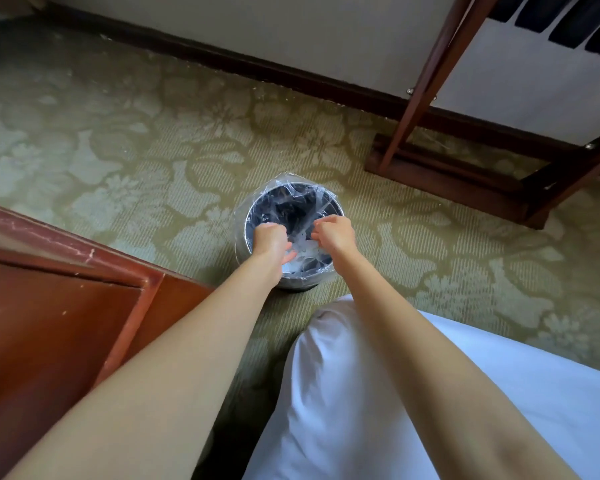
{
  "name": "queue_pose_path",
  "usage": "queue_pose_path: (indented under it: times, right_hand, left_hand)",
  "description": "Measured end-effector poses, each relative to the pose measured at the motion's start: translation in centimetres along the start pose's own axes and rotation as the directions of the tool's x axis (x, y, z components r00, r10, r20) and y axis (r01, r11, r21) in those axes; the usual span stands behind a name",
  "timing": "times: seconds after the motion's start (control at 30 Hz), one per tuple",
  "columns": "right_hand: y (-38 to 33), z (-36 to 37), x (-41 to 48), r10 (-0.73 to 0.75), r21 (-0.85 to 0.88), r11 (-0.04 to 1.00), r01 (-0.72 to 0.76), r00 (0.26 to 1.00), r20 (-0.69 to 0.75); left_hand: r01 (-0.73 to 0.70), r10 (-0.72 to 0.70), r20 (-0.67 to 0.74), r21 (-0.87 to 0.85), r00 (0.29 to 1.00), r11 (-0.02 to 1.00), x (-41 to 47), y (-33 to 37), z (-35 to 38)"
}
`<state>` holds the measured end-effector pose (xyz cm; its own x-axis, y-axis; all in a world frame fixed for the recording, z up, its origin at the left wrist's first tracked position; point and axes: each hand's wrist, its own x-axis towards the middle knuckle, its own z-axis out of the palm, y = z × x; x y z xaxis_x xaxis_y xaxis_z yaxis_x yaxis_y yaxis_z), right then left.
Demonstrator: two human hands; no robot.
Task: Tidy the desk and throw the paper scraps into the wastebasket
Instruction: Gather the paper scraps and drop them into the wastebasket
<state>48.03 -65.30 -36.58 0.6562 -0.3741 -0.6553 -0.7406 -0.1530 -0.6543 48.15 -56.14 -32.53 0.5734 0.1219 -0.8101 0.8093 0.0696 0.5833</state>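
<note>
A small round metal wastebasket [326,199] lined with a clear plastic bag stands on the carpet below me. Both my arms reach down over its opening. My left hand [270,237] hangs above the left side of the rim with its fingers curled in. My right hand [336,233] is curled the same way over the right side. White paper scraps [302,247] show between the two hands, touching the fingers of both, over the dark inside of the basket. What lies deeper in the basket is hidden by my hands and the crinkled liner.
A red-brown wooden desk corner [66,289] fills the lower left. A white cloth [361,393] covers the lower right under my right arm. A dark wooden folding stand [440,168] rests at the right by the wall and baseboard [222,60]. Green floral carpet [118,150] surrounds the basket.
</note>
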Motion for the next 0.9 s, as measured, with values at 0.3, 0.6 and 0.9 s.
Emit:
queue_pose_path:
  times: [0.3,0.6,0.9]
  right_hand:
    - [-8.3,-3.5,-14.3,-0.464,-0.196,0.872,0.449,0.885,-0.033]
    - [-16.5,-2.6,-33.8,-0.807,0.003,0.590,0.808,0.589,-0.030]
    - [-13.7,11.0,-50.8,-0.882,0.037,0.356,0.934,0.323,0.342]
  left_hand:
    - [-0.525,0.579,-0.062,0.353,0.813,0.775,-13.8,6.3,-4.4]
    - [-0.783,0.882,-0.284,0.413,0.375,0.466,-31.2,8.8,-17.1]
    - [-0.582,0.716,-0.641,0.482,0.275,0.655,-40.5,0.0,-37.7]
